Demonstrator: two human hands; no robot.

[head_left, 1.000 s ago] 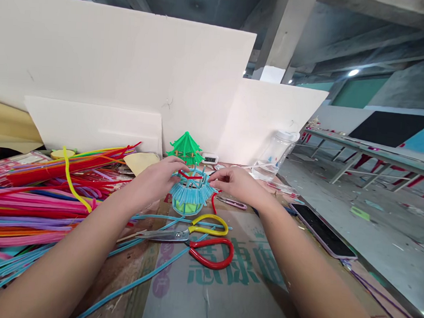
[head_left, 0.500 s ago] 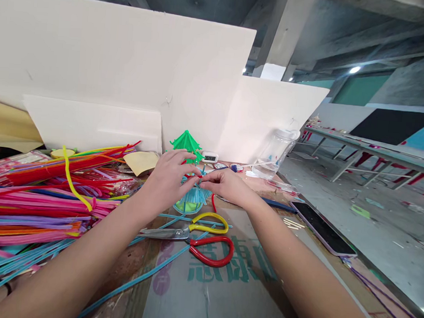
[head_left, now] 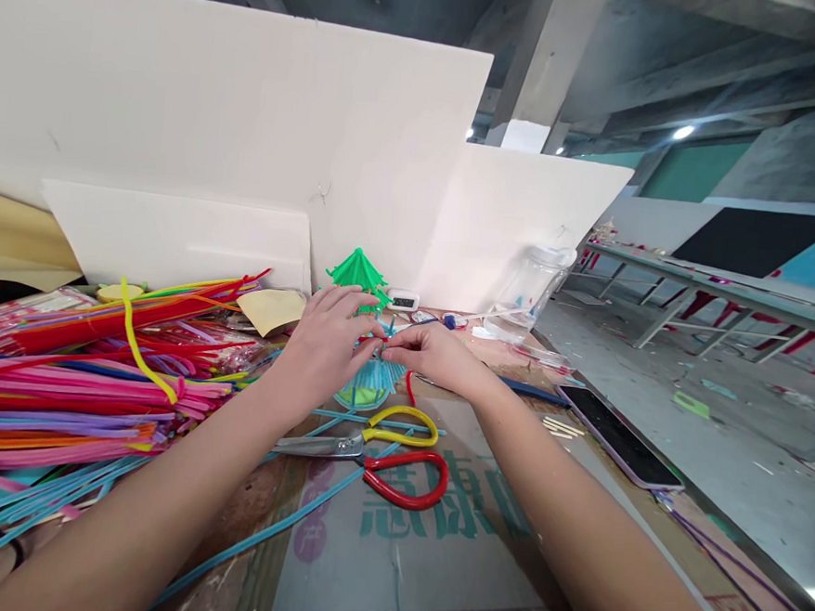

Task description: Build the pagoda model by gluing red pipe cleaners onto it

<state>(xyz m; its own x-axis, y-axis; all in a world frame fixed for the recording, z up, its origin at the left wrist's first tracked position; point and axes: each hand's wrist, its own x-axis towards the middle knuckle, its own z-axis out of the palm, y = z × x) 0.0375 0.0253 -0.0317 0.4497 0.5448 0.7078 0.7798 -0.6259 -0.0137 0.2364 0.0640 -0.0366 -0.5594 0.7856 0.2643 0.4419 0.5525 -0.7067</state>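
Observation:
A small blue pipe-cleaner model on a green base stands on the table in front of me. My left hand is curled over its top from the left. My right hand pinches at its top from the right, fingertips meeting the left hand's. A red pipe cleaner piece runs through the top where the fingers meet, and another red end hangs beside the model. Most of the model is hidden by my hands.
A green pipe-cleaner pagoda stands just behind. Scissors with one yellow and one red handle lie near me. A heap of coloured pipe cleaners fills the left. A phone, a clear jar and white boards are around.
Both hands have closed in over the top of the blue model, which showed openly a second ago. Over the last half second they have barely moved.

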